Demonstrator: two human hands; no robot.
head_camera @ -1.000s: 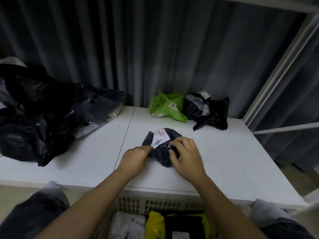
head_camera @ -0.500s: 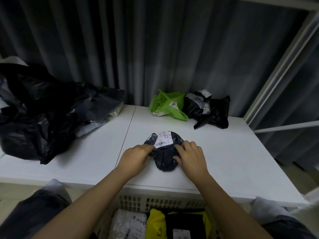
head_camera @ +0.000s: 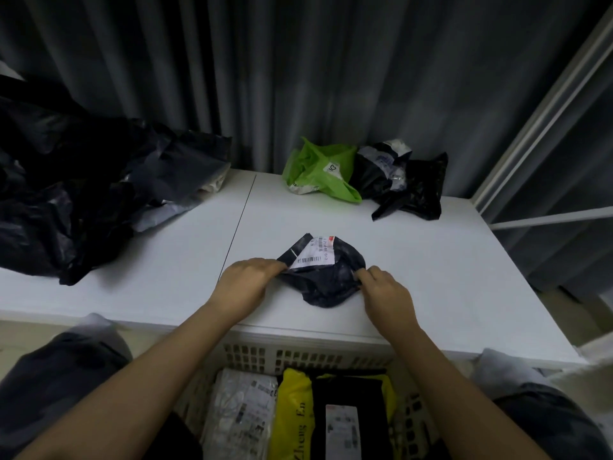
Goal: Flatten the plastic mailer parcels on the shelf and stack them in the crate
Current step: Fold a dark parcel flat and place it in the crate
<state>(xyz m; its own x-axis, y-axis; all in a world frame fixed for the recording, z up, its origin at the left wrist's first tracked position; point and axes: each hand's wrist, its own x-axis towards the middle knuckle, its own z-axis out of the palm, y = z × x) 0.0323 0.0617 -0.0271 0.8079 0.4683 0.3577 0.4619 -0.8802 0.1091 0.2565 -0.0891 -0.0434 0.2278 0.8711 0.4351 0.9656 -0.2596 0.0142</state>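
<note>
A small crumpled dark mailer (head_camera: 326, 277) with a white barcode label lies near the front of the white shelf (head_camera: 447, 277). My left hand (head_camera: 247, 285) pinches its left edge and my right hand (head_camera: 384, 290) pinches its right edge. Below the shelf's front edge stands a white lattice crate (head_camera: 298, 355) holding a white mailer (head_camera: 240, 410), a yellow mailer (head_camera: 292, 416) and a black mailer (head_camera: 348, 419). At the back of the shelf lie a green mailer (head_camera: 321, 171) and a black mailer (head_camera: 404, 184).
A large heap of black and grey plastic bags (head_camera: 73, 194) covers the shelf's left side. Dark curtains hang behind. A white shelf post (head_camera: 544, 114) rises at the right. My knees show at both lower corners.
My right hand slid off the top of the dark mailer to its right edge, and the mailer now lies spread wider between both hands.
</note>
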